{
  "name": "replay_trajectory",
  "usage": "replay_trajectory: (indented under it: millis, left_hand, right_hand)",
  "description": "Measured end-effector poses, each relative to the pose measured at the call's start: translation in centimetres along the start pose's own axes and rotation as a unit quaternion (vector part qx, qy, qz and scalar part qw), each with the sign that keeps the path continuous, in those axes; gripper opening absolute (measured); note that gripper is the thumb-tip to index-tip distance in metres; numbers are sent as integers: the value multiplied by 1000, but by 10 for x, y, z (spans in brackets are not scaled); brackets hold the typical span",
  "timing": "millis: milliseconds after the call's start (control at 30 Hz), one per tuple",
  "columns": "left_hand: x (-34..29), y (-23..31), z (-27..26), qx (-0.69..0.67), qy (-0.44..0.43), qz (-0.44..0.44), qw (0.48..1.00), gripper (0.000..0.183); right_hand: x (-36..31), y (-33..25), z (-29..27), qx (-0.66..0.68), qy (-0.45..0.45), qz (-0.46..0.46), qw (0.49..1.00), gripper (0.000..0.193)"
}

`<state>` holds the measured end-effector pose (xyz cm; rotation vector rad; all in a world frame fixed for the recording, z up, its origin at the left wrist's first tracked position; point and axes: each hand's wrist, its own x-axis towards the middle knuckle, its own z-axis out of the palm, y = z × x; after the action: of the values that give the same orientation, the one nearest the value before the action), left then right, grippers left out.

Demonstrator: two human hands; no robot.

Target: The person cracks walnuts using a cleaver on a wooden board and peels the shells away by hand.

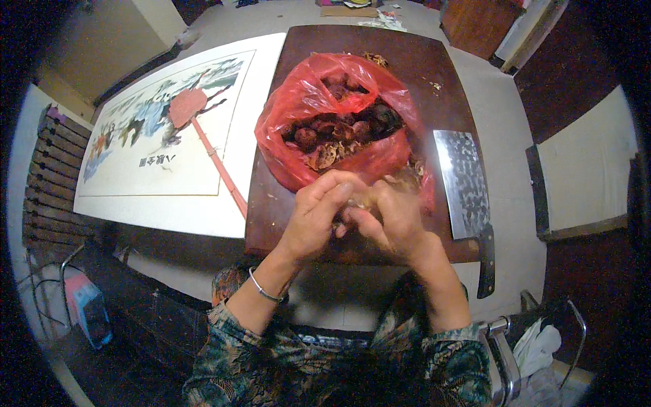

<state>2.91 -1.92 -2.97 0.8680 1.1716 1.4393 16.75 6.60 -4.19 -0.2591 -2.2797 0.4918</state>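
My left hand (315,214) and my right hand (397,214) meet over the near edge of the dark wooden table, thumbs and fingers closed together. Between them is a small dark piece, mostly covered by the fingers, so its kind cannot be told. The right hand is slightly smeared by motion. Just beyond both hands lies an open red plastic bag (281,163). It holds several round, dark brown nuts (306,139) and cracked, lighter brown shells (325,156).
A cleaver (462,183) lies at the table's right, its black handle past the edge. A pink fly swatter (211,152) rests across a white panel with a painting (135,176) on the left. Shell scraps (376,60) lie behind the bag.
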Motion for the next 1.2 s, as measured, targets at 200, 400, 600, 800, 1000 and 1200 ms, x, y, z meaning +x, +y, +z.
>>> replay_trajectory:
  millis: [200,400,600,800,1000,1200]
  left_hand:
    - [1,2,1,-95,-13,-37,995,24]
    - [6,-3,-6,-216,-59,-70,972,22]
    - [13,11,-9,-149,27,-59,987,25]
    - [17,7,-5,-112,36,-58,991,27]
    - [13,11,-4,-124,-14,-56,991,26]
    - [11,7,-5,-165,-7,-57,985,26]
  right_hand:
    - [-5,-1,10,52,17,23,998,29]
    - [-8,6,10,71,-7,1,997,27]
    - [3,2,-12,-13,38,101,994,14]
    - [24,9,-19,-65,-10,154,986,23]
    - [27,-5,-25,79,2,66,995,29]
    - [22,-4,-27,26,43,35,998,18]
